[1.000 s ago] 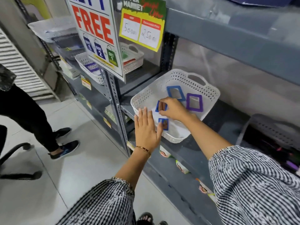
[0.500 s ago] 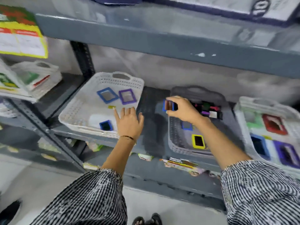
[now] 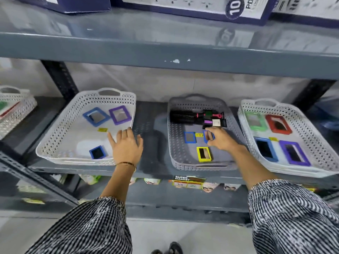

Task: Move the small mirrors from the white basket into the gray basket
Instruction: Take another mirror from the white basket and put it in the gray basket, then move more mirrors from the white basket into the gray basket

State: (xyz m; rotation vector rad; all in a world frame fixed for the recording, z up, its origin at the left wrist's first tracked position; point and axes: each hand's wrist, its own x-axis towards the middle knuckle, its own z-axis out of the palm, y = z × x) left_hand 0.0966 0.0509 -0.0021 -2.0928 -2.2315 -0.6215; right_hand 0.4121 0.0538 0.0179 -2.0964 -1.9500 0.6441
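Observation:
The white basket [image 3: 55, 143] stands on the shelf at left. It holds a small dark-blue mirror [image 3: 97, 152] near its front, plus a larger blue mirror [image 3: 96, 116] and a purple mirror [image 3: 120, 114] at the back. My left hand [image 3: 126, 145] rests flat on the basket's right front corner, fingers spread. The gray basket [image 3: 176, 156] at centre holds a blue mirror [image 3: 189, 137] and a yellow mirror [image 3: 203, 154]. Inside it, my right hand [image 3: 221, 139] pinches a small blue mirror [image 3: 208, 136] just above the floor.
Black hairbrushes [image 3: 185, 116] and small items lie at the gray basket's back. Another white basket [image 3: 321, 153] at right holds green, red, blue and purple mirrors. A further white basket [image 3: 16, 107] sits at far left. The upper shelf beam [image 3: 165, 55] overhangs; boxes stand on it.
My right hand has carried the small blue mirror from the white basket across into the gray basket and lowered it. My view has swung right; the left hand stays on the white basket.

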